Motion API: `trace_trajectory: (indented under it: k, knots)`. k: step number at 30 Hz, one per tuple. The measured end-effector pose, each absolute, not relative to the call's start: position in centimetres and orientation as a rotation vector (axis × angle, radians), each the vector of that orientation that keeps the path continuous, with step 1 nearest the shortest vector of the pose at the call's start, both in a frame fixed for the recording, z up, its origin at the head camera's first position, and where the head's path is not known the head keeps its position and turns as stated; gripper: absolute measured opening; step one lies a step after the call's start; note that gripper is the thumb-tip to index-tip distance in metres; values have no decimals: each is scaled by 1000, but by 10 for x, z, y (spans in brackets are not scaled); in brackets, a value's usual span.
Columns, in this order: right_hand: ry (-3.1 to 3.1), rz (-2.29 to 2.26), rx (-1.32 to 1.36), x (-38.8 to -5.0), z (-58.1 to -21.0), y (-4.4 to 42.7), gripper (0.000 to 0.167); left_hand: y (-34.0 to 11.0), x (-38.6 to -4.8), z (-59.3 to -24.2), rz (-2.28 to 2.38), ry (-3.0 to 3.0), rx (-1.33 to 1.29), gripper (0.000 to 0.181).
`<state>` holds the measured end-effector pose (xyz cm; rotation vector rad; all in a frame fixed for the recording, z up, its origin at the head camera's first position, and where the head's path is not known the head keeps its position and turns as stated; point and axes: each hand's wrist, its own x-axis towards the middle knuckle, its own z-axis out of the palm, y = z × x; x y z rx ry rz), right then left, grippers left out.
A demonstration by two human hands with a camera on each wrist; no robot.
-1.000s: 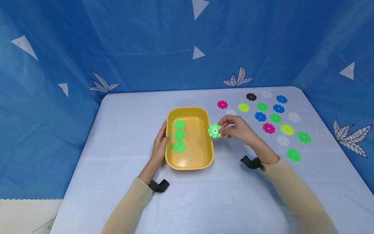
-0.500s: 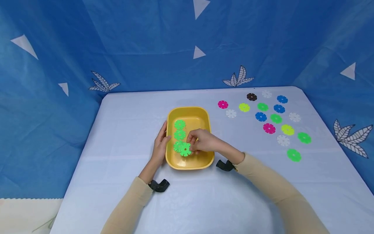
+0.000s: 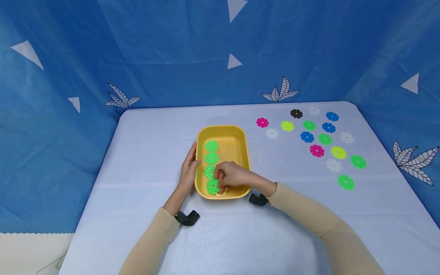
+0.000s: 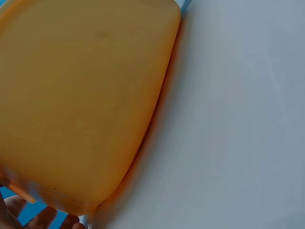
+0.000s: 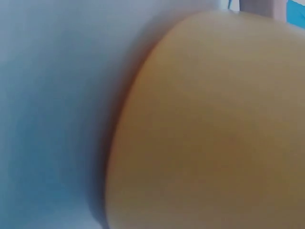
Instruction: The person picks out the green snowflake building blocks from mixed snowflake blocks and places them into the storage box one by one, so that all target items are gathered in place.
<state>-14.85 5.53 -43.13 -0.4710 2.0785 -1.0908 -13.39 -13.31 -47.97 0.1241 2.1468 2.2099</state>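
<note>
In the head view, a yellow plastic tray [image 3: 231, 147] stands on the table. My left hand [image 3: 187, 173] grips its left side, thumb at the rim and fingers along the outer wall. The fingertips [image 4: 43, 217] show beyond the tray wall [image 4: 90, 95] in the left wrist view. Inside the tray, my right hand [image 3: 232, 175] pinches a green snowflake disc [image 3: 212, 187] low in the near left corner. Three more green discs line the left side: a far one [image 3: 211, 146], a middle one [image 3: 211, 158], and a near one [image 3: 208, 172] partly hidden by my fingers. The tray wall [image 5: 205, 133] hides my right fingers in the right wrist view.
Loose snowflake discs lie scattered on the white table [image 3: 148, 152] to the right, among them a pink disc [image 3: 317, 151], a blue disc [image 3: 307, 137], a yellow disc [image 3: 338, 152], a brown disc [image 3: 296, 114] and several green and white ones. A blue curtain [image 3: 178, 57] hangs behind.
My right hand has carried the green disc from beside the tray's right rim into the tray, then nearer to me, below the third disc. My left hand has stayed at the tray.
</note>
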Motion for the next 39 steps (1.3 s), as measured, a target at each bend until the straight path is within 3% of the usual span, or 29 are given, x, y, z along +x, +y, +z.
trace_trajectory:
  k: [27, 39]
  knots:
    - [2160, -1108, -498, -148, -431, 56, 13, -133, -133, -480, 2207, 2149, 104, 61]
    - [2174, -1374, -415, -152, -394, 115, 25, -133, -133, -480, 2198, 2165, 70, 61]
